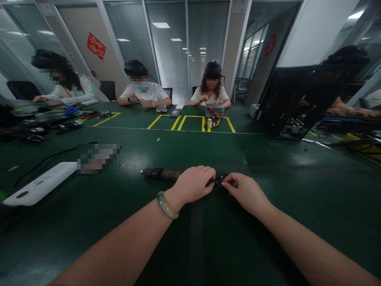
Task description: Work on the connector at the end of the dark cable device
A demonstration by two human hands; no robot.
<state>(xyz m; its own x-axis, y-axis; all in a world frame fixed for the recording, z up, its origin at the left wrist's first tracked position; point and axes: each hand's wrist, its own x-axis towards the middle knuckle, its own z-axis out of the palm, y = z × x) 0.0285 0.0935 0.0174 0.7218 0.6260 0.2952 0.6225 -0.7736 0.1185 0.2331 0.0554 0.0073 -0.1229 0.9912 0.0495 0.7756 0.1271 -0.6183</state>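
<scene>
My left hand (195, 183), with a pale green bangle on the wrist, is curled shut around a dark electric screwdriver (160, 174) that lies on the green table (184, 151) and points left. My right hand (245, 192) pinches a small dark part (219, 179) at the screwdriver's right end, between the two hands. What that part is I cannot make out.
A white flat device (41, 184) with a black cable lies at the left. A black computer case (297, 103) stands tilted at the right. Several people sit across the table; one works on a power supply with coloured wires (214, 113) inside yellow floor-tape marks.
</scene>
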